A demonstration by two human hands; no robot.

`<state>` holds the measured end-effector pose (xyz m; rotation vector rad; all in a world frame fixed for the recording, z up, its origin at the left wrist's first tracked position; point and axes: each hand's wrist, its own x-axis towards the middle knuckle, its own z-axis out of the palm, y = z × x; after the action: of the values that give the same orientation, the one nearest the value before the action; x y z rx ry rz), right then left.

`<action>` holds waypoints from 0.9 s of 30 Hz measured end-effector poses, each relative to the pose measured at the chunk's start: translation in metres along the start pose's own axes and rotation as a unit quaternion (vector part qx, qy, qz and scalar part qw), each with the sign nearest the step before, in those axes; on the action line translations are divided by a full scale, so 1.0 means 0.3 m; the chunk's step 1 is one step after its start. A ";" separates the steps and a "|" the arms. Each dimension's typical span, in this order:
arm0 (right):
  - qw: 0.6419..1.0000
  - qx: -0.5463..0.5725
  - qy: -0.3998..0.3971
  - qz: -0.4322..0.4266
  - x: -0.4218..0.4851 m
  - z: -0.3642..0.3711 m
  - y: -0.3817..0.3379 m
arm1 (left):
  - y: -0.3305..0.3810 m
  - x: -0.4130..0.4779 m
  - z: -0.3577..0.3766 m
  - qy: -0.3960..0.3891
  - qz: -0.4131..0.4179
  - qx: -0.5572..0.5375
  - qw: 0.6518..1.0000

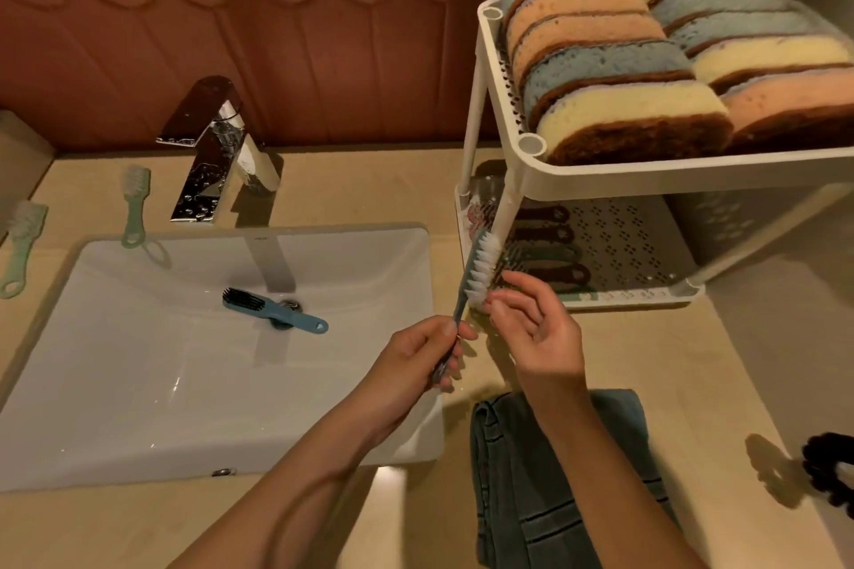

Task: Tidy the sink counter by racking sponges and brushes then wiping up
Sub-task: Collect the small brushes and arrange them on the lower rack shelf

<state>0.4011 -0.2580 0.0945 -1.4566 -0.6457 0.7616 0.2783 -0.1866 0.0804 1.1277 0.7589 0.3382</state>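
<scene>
mid-frame, the left hand grips a white-bristled brush by the handle, its head beside the lower tier of the rack, while the loosely open right hand seems to touch the bristles.

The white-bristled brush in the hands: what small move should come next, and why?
Probably lay the brush on the rack's lower shelf beside the brushes already lying there. The left hand grips its handle, the right hand touches its bristles, right by that shelf.
</scene>
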 end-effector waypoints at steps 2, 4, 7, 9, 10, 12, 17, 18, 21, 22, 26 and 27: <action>1.000 0.010 0.001 0.001 -0.008 0.003 0.001 | -0.009 0.001 0.013 -0.006 0.002 0.004 1.000; 1.000 0.019 0.006 0.009 -0.011 0.002 0.003 | -0.022 -0.001 0.024 -0.007 0.006 0.011 1.000; 0.999 0.022 -0.016 0.034 -0.016 0.003 0.010 | -0.046 -0.013 0.020 -0.001 0.024 0.037 0.999; 0.996 0.039 -0.052 0.061 -0.025 0.003 0.016 | -0.055 -0.024 0.017 -0.005 0.036 0.052 0.998; 0.995 0.041 -0.058 0.069 -0.028 0.003 0.021 | -0.057 -0.029 0.016 -0.007 0.037 0.055 0.998; 0.996 0.030 -0.044 0.072 -0.032 0.000 0.026 | -0.057 -0.030 0.013 -0.008 0.032 0.071 0.997; 0.998 0.023 0.034 0.053 -0.036 -0.035 0.025 | -0.020 -0.001 0.038 -0.026 0.018 0.122 0.992; 0.997 0.025 0.052 0.049 -0.036 -0.046 0.019 | -0.011 0.010 0.043 0.001 0.021 0.135 0.991; 0.995 -0.008 0.093 0.024 -0.020 -0.106 0.002 | 0.027 0.051 0.057 0.120 0.035 0.157 0.980; 0.995 -0.025 0.096 0.021 -0.010 -0.128 -0.003 | 0.044 0.065 0.062 0.141 0.046 0.169 0.975; 0.990 -0.105 0.086 0.043 0.056 -0.223 -0.012 | 0.112 0.124 0.092 0.110 0.102 0.238 0.959; 0.987 -0.134 0.078 0.048 0.073 -0.243 -0.012 | 0.123 0.139 0.103 0.100 0.117 0.250 0.956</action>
<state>0.4720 -0.2859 0.0945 -1.7861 -0.5768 0.6424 0.3339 -0.1675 0.1047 1.6871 0.9212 0.4809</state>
